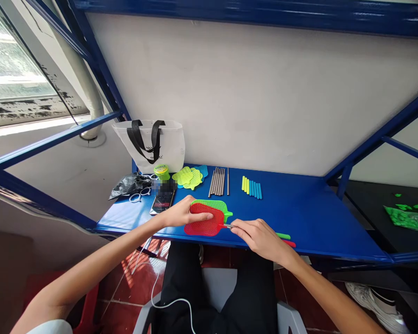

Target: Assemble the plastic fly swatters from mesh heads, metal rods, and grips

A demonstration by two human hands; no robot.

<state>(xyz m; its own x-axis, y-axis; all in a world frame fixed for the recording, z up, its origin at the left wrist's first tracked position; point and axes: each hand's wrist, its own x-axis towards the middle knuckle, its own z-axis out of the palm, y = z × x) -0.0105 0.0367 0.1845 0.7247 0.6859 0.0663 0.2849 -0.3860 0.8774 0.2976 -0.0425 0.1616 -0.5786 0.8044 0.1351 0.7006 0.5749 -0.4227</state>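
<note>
Open left hand (183, 211) is pressing red swatter (202, 221) onto green swatter (212, 204), long axis pointing rightward to right hand (256, 239), which is pinching a metal rod (227, 226).

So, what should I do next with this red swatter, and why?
Probably press the metal rod into the red fly swatter: your right hand holds the rod at its neck, and your left hand steadies its head.

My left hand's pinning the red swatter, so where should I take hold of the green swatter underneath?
Pinch the green swatter by its neck tab, coming from the far side, above your right hand. That tab sticks out clear of the red swatter, which covers most of the green head and sits under your left hand.
</note>
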